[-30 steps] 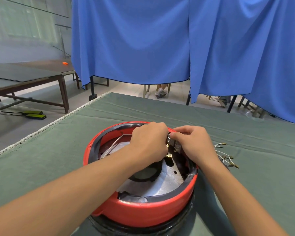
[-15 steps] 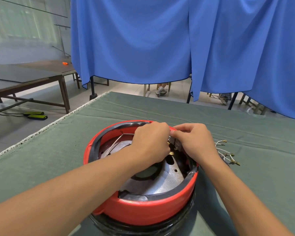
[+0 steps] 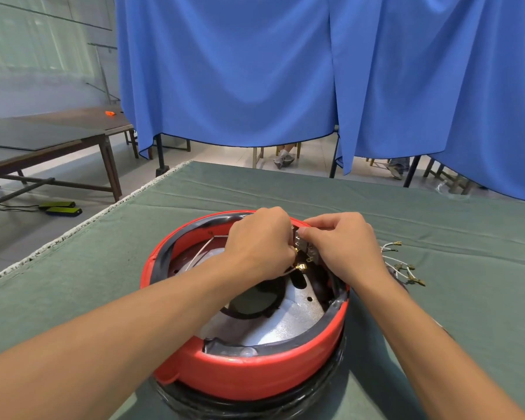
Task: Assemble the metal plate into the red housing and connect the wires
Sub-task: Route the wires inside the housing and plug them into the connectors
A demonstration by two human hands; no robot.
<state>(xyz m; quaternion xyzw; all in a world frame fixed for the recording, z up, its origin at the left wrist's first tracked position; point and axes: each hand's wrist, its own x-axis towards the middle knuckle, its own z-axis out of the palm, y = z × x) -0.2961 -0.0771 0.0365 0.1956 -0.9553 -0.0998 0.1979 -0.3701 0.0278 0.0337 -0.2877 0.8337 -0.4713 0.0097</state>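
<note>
Green cloth (image 3: 103, 268) under red housing (image 3: 255, 377); left hand (image 3: 259, 244) and right hand (image 3: 343, 247) pinch terminal block (image 3: 304, 248)

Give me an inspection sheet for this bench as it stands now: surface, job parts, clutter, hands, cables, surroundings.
Surface: green cloth covers the table, lightly creased.
Job's things: red housing sits on a black base; metal plate lies inside it; small terminal block at the far rim.
Clutter: nothing seen.
Hands: left hand curled over wires with brass terminals; right hand pinches the terminal block.
Cables: loose white wires with brass terminals lie on the cloth right of the housing; one white wire runs inside it.
Surroundings: blue curtains, a side table, black-and-yellow devices on the floor.
</note>
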